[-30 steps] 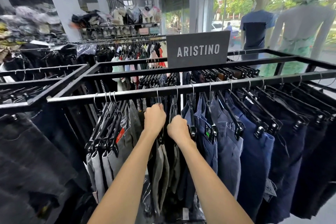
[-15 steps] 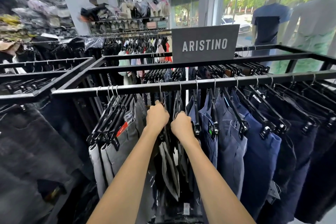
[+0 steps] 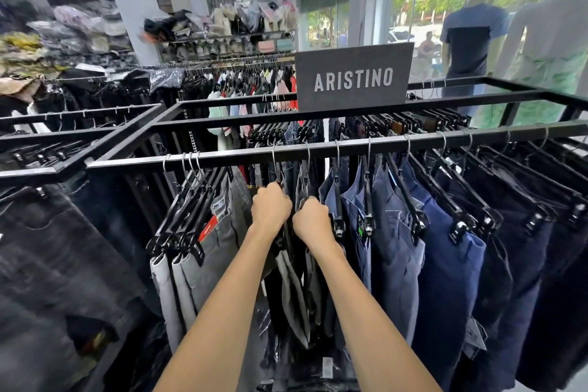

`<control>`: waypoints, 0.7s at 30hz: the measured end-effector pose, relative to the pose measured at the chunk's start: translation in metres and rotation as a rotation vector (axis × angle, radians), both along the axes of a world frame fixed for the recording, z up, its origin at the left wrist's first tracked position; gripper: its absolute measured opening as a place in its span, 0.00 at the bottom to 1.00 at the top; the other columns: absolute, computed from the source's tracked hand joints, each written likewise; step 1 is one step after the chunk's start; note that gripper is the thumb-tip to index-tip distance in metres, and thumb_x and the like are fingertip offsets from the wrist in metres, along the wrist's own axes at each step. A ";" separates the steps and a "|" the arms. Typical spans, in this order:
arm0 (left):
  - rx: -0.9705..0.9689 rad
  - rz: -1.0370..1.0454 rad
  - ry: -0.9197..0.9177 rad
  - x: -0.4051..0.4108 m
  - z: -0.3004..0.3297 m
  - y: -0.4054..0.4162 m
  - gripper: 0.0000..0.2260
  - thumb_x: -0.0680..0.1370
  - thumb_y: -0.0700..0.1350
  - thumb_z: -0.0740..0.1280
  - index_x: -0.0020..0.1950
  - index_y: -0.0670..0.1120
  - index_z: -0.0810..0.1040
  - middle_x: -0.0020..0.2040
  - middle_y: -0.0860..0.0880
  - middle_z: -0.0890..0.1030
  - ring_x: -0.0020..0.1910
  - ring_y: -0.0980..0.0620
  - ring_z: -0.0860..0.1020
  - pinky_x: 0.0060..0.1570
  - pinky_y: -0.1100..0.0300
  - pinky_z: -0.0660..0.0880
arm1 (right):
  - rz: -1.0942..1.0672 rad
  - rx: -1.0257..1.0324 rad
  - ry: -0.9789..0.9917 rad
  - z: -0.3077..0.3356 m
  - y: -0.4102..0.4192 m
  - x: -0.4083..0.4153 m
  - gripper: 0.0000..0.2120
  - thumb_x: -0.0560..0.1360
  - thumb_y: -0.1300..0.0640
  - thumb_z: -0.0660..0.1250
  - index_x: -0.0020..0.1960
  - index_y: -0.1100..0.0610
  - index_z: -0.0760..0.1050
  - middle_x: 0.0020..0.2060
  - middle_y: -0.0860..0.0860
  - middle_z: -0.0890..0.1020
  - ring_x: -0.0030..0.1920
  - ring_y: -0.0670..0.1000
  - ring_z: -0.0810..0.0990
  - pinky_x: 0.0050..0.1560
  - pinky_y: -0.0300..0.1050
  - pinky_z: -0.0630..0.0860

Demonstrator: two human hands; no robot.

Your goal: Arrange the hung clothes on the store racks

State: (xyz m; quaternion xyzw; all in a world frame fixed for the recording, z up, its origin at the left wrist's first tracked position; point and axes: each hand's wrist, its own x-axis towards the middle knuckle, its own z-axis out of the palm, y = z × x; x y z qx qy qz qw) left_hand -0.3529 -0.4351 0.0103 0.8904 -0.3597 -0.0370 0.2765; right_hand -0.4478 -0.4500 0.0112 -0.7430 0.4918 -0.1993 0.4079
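A black metal rack rail (image 3: 241, 154) runs across in front of me, hung with trousers and shorts on black clip hangers. My left hand (image 3: 270, 207) grips a black hanger just under the rail. Right beside it, my right hand (image 3: 311, 219) grips the neighbouring hanger; grey trousers (image 3: 291, 289) hang below both hands. Left of my hands hang several light grey shorts (image 3: 203, 251) bunched together. To the right hang blue shorts (image 3: 394, 251), then dark navy ones (image 3: 521, 264).
A dark ARISTINO sign (image 3: 353, 79) stands on the rack's back rail. Another rack of dark jeans (image 3: 47, 248) stands at the left. Two mannequins (image 3: 474, 32) stand by the window at the back right. Shelves of bags and shoes (image 3: 229, 25) line the far wall.
Both hands stay gripping the hangers under the rail. The view has shifted slightly, so the rack sits a little further right and lower in the frame.
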 end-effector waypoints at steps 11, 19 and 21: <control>-0.205 0.072 -0.050 0.010 0.019 0.028 0.16 0.80 0.51 0.60 0.59 0.42 0.79 0.55 0.40 0.82 0.57 0.38 0.78 0.55 0.50 0.75 | -0.057 -0.111 -0.205 0.012 -0.014 -0.005 0.31 0.83 0.50 0.60 0.79 0.64 0.55 0.71 0.62 0.70 0.71 0.61 0.69 0.66 0.50 0.67; -0.285 0.066 -0.196 0.083 0.050 0.094 0.20 0.71 0.29 0.60 0.56 0.43 0.82 0.55 0.45 0.83 0.58 0.45 0.78 0.60 0.54 0.73 | -0.131 -0.396 -0.412 0.055 0.030 0.025 0.28 0.81 0.57 0.63 0.78 0.60 0.59 0.73 0.58 0.65 0.73 0.57 0.64 0.72 0.47 0.60; -0.151 0.049 -0.207 0.099 0.052 0.107 0.17 0.73 0.30 0.62 0.58 0.42 0.81 0.57 0.43 0.81 0.60 0.43 0.77 0.60 0.53 0.71 | -0.112 -0.427 -0.432 0.063 0.051 0.039 0.25 0.81 0.58 0.62 0.77 0.60 0.62 0.73 0.57 0.65 0.74 0.55 0.63 0.70 0.41 0.57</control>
